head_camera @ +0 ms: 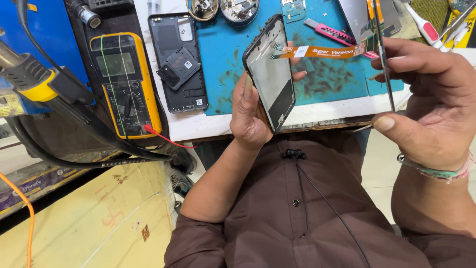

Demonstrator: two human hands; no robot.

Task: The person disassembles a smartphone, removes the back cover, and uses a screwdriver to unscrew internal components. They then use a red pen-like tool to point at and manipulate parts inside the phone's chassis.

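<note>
My left hand (pixel 250 111) holds a phone frame with its screen (pixel 270 74) upright over the blue work mat (pixel 327 82). An orange flex ribbon cable (pixel 325 51) runs from the top of the frame to the right. My right hand (pixel 431 99) grips thin metal tweezers (pixel 384 64), whose upper end pinches the far end of the ribbon. The cable is stretched nearly level between the phone and the tweezers.
A yellow multimeter (pixel 124 82) with a red lead lies at left, beside a black phone back cover (pixel 178 62). A hot-air tool (pixel 34 82) sits far left. A pink utility knife (pixel 329 32), small parts dishes (pixel 238 10) and a red-handled tool (pixel 424 25) lie at the back.
</note>
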